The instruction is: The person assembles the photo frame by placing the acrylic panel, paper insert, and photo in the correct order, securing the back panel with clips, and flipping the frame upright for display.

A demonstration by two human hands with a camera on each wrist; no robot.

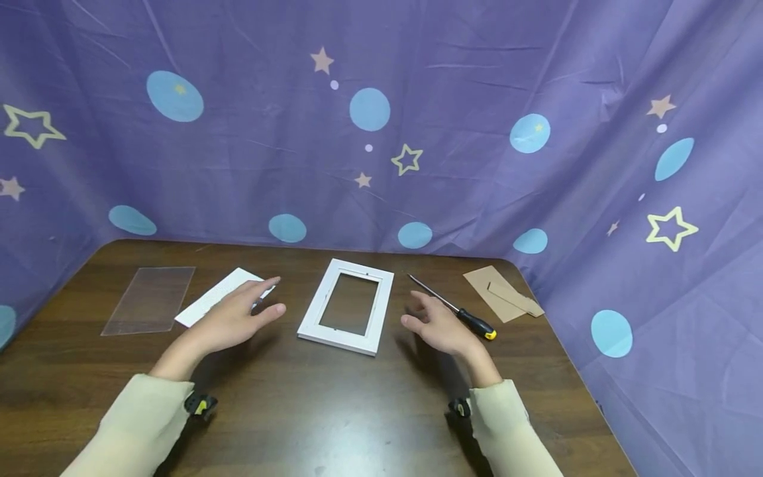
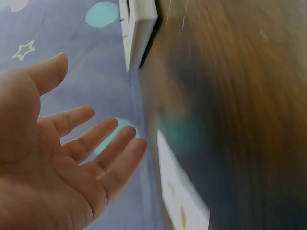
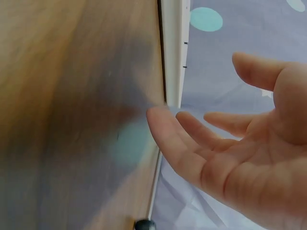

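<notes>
A white picture frame [image 1: 311,317] lies on the table between my hands, its opening showing the wood. My left hand [image 1: 234,319] hovers left of it with fingers spread, above a white card [image 1: 205,303] that it partly covers. To the frame's right my right hand [image 1: 444,326] is held over the table, fingers loosely bent and holding nothing. Just beyond that hand lies a screwdriver [image 1: 475,324] with a black and yellow handle. In the left wrist view the palm [image 2: 43,177] is bare; the right wrist view shows an equally bare palm [image 3: 259,167].
A clear sheet [image 1: 149,301] lies at the far left of the brown table [image 1: 310,424]. On the right is a brown board [image 1: 495,298] with a thin hex key [image 1: 507,296] and a small tan piece [image 1: 530,306] on it. A purple curtain [image 1: 453,192] hangs behind.
</notes>
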